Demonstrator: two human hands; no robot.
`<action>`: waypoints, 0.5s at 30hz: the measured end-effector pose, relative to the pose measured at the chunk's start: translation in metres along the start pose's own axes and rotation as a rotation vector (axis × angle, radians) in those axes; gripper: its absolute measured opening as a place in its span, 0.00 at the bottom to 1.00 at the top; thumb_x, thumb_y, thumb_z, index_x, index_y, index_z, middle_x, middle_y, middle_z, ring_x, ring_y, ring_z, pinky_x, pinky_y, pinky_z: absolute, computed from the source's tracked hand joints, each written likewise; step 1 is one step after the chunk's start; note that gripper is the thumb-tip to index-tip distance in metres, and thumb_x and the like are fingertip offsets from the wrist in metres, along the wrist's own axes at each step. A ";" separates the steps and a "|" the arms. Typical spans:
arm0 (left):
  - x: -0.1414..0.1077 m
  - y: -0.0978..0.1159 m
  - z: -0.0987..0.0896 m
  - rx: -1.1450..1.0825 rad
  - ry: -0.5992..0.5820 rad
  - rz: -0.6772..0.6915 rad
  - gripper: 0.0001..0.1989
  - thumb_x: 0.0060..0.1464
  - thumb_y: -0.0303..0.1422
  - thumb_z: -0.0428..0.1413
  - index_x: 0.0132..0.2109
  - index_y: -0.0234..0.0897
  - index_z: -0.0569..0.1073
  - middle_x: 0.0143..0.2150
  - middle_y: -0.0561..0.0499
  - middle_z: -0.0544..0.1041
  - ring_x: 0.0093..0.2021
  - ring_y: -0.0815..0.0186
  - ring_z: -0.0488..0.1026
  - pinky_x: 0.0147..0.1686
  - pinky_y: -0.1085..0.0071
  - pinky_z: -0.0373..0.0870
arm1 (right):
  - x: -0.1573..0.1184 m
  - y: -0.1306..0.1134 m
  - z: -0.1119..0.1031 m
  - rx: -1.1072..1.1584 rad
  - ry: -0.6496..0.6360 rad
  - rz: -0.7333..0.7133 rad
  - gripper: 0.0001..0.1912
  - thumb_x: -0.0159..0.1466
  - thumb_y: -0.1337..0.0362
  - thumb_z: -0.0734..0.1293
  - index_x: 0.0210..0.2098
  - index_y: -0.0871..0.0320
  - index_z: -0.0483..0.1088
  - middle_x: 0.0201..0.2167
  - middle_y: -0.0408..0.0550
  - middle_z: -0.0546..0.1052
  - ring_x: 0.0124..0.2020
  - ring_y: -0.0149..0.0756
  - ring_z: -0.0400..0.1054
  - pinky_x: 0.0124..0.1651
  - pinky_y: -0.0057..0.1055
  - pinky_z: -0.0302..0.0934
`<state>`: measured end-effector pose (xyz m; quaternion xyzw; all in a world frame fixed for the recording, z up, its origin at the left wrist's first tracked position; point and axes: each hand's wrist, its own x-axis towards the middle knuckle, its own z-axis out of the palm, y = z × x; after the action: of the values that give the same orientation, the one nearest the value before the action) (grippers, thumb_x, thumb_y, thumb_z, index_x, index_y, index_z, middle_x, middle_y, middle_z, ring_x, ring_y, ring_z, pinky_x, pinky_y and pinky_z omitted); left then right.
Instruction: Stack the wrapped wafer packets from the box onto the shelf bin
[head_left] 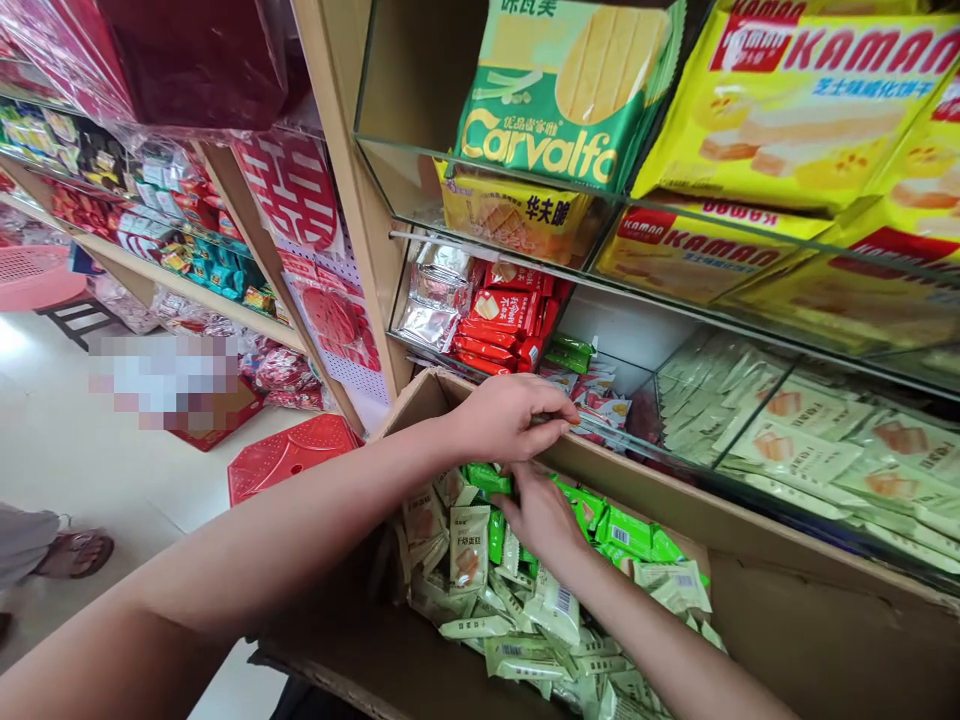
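Observation:
My left hand (517, 415) is above the far rim of a cardboard box (810, 620), at the front edge of a low glass shelf. Its fingers are curled closed, and what they hold, if anything, is hidden. Inside the box, my right hand (544, 515) has its fingers closed at a bright green snack packet (489, 479). More green packets (628, 532) lie beside and behind it. Pale cream-green cake packets (525, 655) are heaped loosely across the box bottom. On the shelf just beyond my left hand are red-and-white packets (600, 395) and a green packet (570, 353).
Glass bins above hold red packets (502, 310), a green Carvalfa bag (555, 100) and yellow Kaman bags (802, 110). Pale cake packets (795, 425) fill the lower right bin. A red stool (289, 450) stands left of the box. Someone's sandaled foot (75, 553) shows at far left.

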<state>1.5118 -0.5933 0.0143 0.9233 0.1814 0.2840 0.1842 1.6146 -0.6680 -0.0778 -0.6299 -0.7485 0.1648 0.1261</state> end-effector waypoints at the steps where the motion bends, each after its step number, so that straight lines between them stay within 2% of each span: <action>1: -0.001 0.000 0.000 -0.031 0.011 0.005 0.09 0.50 0.24 0.50 0.37 0.32 0.73 0.34 0.48 0.76 0.35 0.68 0.70 0.39 0.72 0.66 | -0.004 0.003 -0.004 0.030 0.004 -0.013 0.11 0.56 0.68 0.61 0.40 0.60 0.62 0.35 0.50 0.71 0.35 0.38 0.67 0.35 0.31 0.58; 4: -0.005 0.004 -0.003 -0.218 0.128 0.025 0.09 0.51 0.25 0.49 0.38 0.30 0.72 0.33 0.46 0.75 0.34 0.69 0.70 0.37 0.72 0.67 | -0.025 0.014 -0.028 0.237 0.098 -0.013 0.05 0.58 0.64 0.60 0.34 0.57 0.61 0.26 0.43 0.67 0.29 0.33 0.63 0.31 0.29 0.56; 6: -0.008 0.010 -0.005 -0.383 0.170 0.032 0.09 0.52 0.27 0.51 0.40 0.28 0.71 0.34 0.45 0.73 0.33 0.69 0.70 0.35 0.72 0.68 | -0.040 0.019 -0.050 0.446 0.198 0.001 0.06 0.59 0.61 0.61 0.33 0.56 0.61 0.23 0.40 0.64 0.25 0.31 0.60 0.28 0.27 0.55; 9: -0.011 0.021 -0.007 -0.563 0.032 -0.014 0.20 0.47 0.31 0.57 0.49 0.31 0.66 0.40 0.43 0.72 0.37 0.67 0.70 0.37 0.70 0.69 | -0.054 0.022 -0.077 0.685 0.316 -0.011 0.07 0.59 0.60 0.62 0.34 0.55 0.62 0.23 0.40 0.65 0.23 0.28 0.59 0.25 0.25 0.56; 11: -0.012 0.025 -0.006 -0.638 -0.042 -0.084 0.27 0.47 0.30 0.57 0.54 0.32 0.61 0.43 0.42 0.72 0.41 0.65 0.70 0.40 0.67 0.69 | -0.056 0.021 -0.084 0.791 0.380 0.006 0.06 0.58 0.60 0.63 0.33 0.55 0.64 0.24 0.41 0.67 0.24 0.28 0.60 0.25 0.24 0.56; 15: -0.010 0.027 -0.008 -0.656 -0.124 -0.213 0.23 0.50 0.30 0.54 0.53 0.29 0.62 0.43 0.42 0.73 0.41 0.66 0.70 0.42 0.67 0.68 | -0.051 0.020 -0.077 0.985 0.444 0.119 0.07 0.58 0.58 0.64 0.30 0.55 0.65 0.24 0.41 0.67 0.25 0.28 0.60 0.27 0.25 0.57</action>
<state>1.5054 -0.6194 0.0281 0.8063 0.1641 0.2499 0.5104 1.6719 -0.7086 -0.0143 -0.5571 -0.5010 0.3658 0.5521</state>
